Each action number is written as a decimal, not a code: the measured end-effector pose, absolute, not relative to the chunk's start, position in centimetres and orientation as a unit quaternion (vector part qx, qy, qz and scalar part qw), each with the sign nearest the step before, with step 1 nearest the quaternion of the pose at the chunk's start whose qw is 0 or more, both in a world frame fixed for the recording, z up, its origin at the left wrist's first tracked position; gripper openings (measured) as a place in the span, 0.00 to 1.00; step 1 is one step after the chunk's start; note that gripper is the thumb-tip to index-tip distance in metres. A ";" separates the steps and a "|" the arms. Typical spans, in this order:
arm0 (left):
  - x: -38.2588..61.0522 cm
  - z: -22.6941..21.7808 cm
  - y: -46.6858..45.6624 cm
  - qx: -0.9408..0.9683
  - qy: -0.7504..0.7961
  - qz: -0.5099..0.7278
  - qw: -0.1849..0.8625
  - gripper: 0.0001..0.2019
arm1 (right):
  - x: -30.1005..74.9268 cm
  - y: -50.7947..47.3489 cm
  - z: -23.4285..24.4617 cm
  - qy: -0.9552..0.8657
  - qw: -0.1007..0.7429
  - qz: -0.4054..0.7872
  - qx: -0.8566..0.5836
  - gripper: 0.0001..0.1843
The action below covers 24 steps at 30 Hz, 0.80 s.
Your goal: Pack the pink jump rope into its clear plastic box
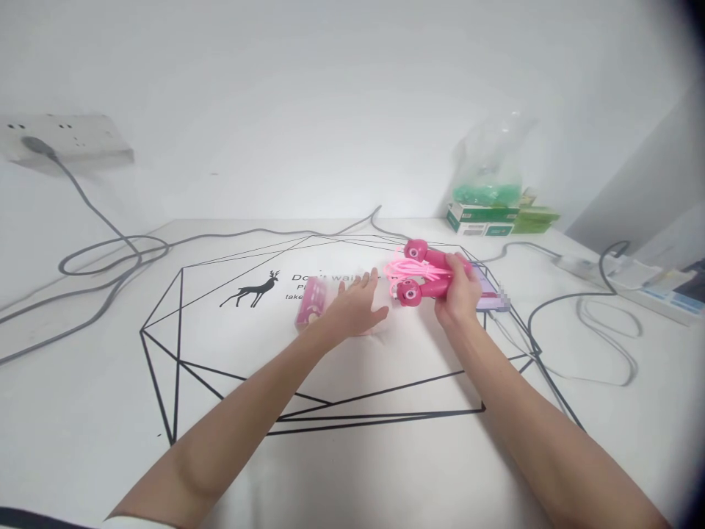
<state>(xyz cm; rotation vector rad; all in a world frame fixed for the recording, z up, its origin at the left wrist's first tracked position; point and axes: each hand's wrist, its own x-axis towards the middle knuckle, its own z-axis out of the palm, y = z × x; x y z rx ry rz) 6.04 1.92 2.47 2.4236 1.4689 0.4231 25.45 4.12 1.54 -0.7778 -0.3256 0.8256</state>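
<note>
A pink jump rope point(424, 269) is in my right hand point(461, 290), whose fingers wrap round its two dark-pink handles. Their round, animal-like heads with big eyes point left, and the lighter pink cord lies bundled between them. My left hand point(355, 303) is stretched out with its fingers apart, over a clear plastic package with a pink printed end point(311, 300). Most of that package is hidden under the hand, and whether the palm presses on it I cannot tell. A gap separates my left fingertips from the rope's handles.
A phone-like device point(487, 286) lies just beyond my right hand. Green and white boxes point(482, 219) at the back right carry a clear bag with green contents point(487, 187). Grey cables point(115, 275) run along the left and back; a power strip point(628, 283) lies right.
</note>
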 end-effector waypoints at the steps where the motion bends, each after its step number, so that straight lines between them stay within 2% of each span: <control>1: 5.7 2.3 1.7 0.837 0.505 0.160 0.135 0.37 | 25.4 4.1 1.8 -0.154 0.831 0.393 -0.363 0.21; 10: 3.7 1.0 0.5 0.848 0.442 0.279 0.088 0.31 | 24.5 3.6 1.4 -0.141 0.836 0.396 -0.352 0.17; 24: 2.8 0.4 -0.1 0.828 0.467 0.310 0.012 0.22 | 21.6 3.8 -1.6 -0.182 0.795 0.427 -0.390 0.20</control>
